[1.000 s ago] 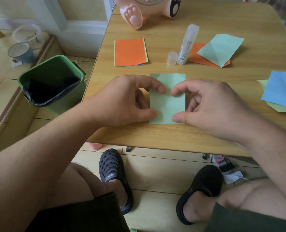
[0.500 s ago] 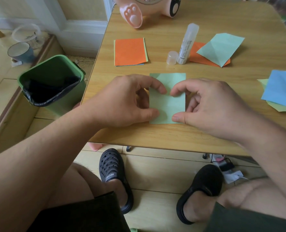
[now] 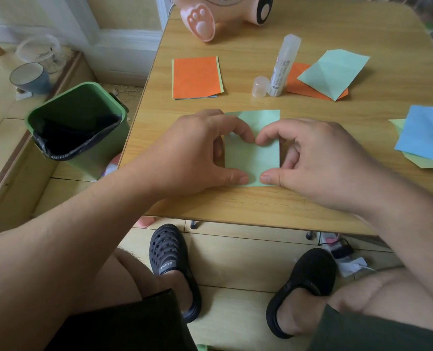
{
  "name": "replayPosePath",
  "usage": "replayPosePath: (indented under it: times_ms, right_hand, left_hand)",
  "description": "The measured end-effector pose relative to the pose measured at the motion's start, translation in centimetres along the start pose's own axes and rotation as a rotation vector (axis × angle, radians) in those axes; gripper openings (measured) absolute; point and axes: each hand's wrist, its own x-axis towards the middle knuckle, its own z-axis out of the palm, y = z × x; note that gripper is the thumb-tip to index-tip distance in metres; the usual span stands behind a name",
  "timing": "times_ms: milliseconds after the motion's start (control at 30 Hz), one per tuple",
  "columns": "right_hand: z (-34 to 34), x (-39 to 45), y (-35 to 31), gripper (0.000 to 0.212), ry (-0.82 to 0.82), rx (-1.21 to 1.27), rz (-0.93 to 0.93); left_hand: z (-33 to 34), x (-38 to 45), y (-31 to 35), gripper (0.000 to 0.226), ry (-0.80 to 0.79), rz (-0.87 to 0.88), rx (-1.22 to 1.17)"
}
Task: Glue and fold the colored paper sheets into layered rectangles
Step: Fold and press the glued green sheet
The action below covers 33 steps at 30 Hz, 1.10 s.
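A light green folded paper rectangle [image 3: 254, 158] lies flat near the front edge of the wooden table [image 3: 235, 206]. My left hand [image 3: 195, 150] holds its left side and my right hand [image 3: 319, 158] its right side, fingers curled. Both index fingertips press the paper's middle, almost touching, and both thumbs press its near edge. An uncapped glue stick [image 3: 283, 65] stands behind, its cap [image 3: 260, 86] beside it. A finished orange-topped stack [image 3: 196, 77] lies at the back left.
A creased green sheet [image 3: 333, 72] lies over an orange sheet [image 3: 296, 82] at the back right. A blue sheet [image 3: 424, 131] lies over a yellow-green one at the right edge. A pink toy [image 3: 202, 19] stands at the back. A green bin [image 3: 78, 125] stands left of the table.
My index fingertips and thumbs have slid inward over the green paper and now nearly meet at its middle. Nothing else has moved.
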Motion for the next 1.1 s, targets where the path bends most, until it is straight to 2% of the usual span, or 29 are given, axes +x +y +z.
replayPosePath:
  times_ms: [267,433,800,1100]
  right_hand:
    - [0.2,-0.1,-0.1,0.039,0.036,-0.009,-0.007]
    - [1.1,0.2,-0.3,0.033,0.098,-0.087,-0.091]
    - [0.5,0.1,0.4,0.036,0.071,-0.103,-0.044]
    - [0.1,-0.1,0.4,0.034,0.046,-0.072,-0.032]
  left_hand:
    - [0.0,0.2,-0.3,0.06,-0.005,0.027,0.023]
    - [0.0,0.3,-0.3,0.057,-0.01,0.056,0.037]
    - [-0.4,0.0,-0.4,0.057,-0.049,0.038,-0.006]
    - [-1.0,-0.3,-0.5,0.045,-0.124,-0.011,-0.055]
